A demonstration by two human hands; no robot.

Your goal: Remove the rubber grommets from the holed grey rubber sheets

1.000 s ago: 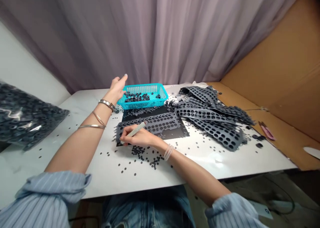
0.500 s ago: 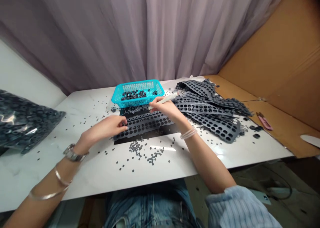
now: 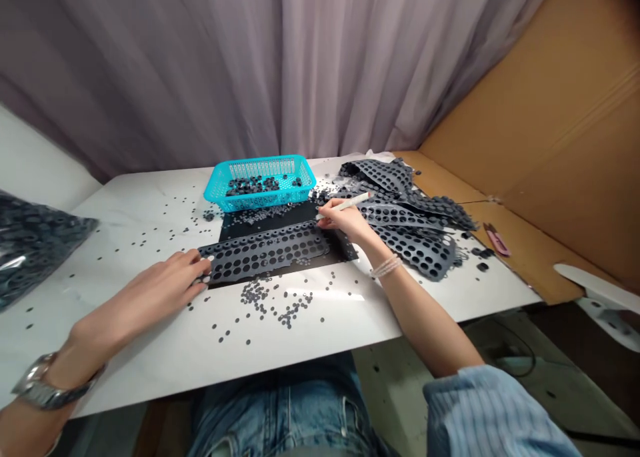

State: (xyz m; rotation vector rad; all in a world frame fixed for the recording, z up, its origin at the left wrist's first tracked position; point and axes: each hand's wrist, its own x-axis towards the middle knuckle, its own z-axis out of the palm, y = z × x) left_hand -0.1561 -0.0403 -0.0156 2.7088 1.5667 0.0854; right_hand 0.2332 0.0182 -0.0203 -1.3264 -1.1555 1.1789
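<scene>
A grey rubber sheet (image 3: 265,251) with rows of round holes lies slanted on a black mat (image 3: 250,223) on the table. My left hand (image 3: 173,280) has its thumb and fingers closed on the sheet's left end. Just past the sheet's right end is my right hand (image 3: 347,222), its fingers wrapped round a white pen-shaped tool (image 3: 356,201). The tool's reddish end points up and to the right; its lower end is mostly hidden by the fingers. Small dark discs (image 3: 255,293) are scattered in front of the mat and around it.
Behind the mat stands a turquoise basket (image 3: 213,189) with dark round pieces inside. More perforated sheets (image 3: 400,227) are heaped to the right. Pink-handled snips (image 3: 497,240) lie on cardboard at the right. A clear bag (image 3: 40,247) of dark pieces sits at the left.
My left hand has shifted left and now reaches over the sheet's left end. The sheet has slid left on the mat, and my right hand with the tool is now beyond its right end.
</scene>
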